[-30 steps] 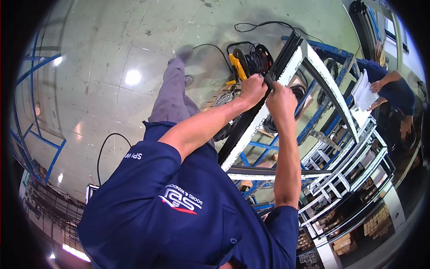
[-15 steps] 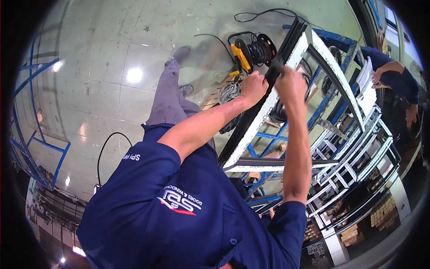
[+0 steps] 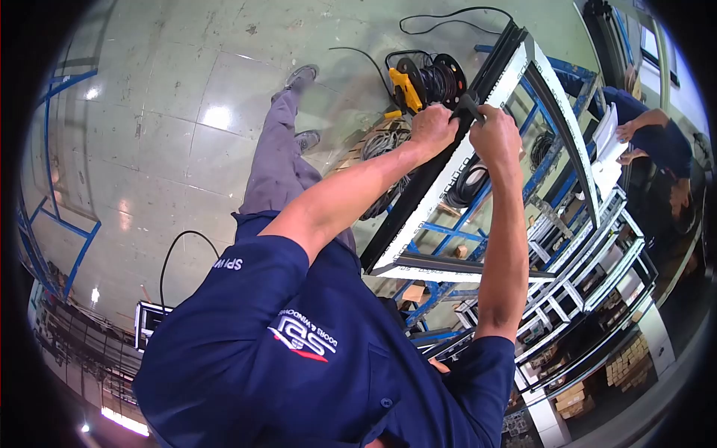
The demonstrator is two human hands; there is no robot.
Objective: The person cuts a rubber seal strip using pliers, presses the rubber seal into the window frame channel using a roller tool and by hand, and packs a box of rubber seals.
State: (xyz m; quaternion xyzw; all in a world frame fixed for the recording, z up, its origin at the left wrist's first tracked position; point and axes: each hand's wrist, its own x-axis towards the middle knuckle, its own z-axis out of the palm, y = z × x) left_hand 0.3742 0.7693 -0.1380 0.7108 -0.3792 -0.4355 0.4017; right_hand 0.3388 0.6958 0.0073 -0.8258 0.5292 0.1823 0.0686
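The person's left hand [image 3: 435, 128] is at the dark outer edge of the long rail of a window frame [image 3: 453, 179], near that rail's far half, its fingers curled closed; whether they pinch anything cannot be told. The right hand [image 3: 497, 136] is just above the inner side of the same rail, its fingers wrapped around the handle of a dark hammer-like tool [image 3: 468, 107]. The tool's head is over the rail's dark edge, just beside the left hand; whether it touches the rail cannot be told.

The window frame lies in front of the person at a slant, its near corner close to the navy shirt [image 3: 314, 299]. White film printed with lettering covers its faces, and dark profile runs along its long edge. A blue metal stand [image 3: 549, 159] shows beneath the frame and through its opening, where a black cable coil [image 3: 467, 190] also shows.

On the floor outside the frame's long edge are a black cable reel [image 3: 446, 81] with a yellow part [image 3: 404, 89] beside it, and, nearer the person, a grey cable coil [image 3: 385, 145] on slatted wood. Beyond the frame's opposite side, a co-worker in a dark sleeve [image 3: 667, 142] holds white papers [image 3: 606, 149]. Several white-faced frames [image 3: 586, 269] are stacked past the frame's near right end.
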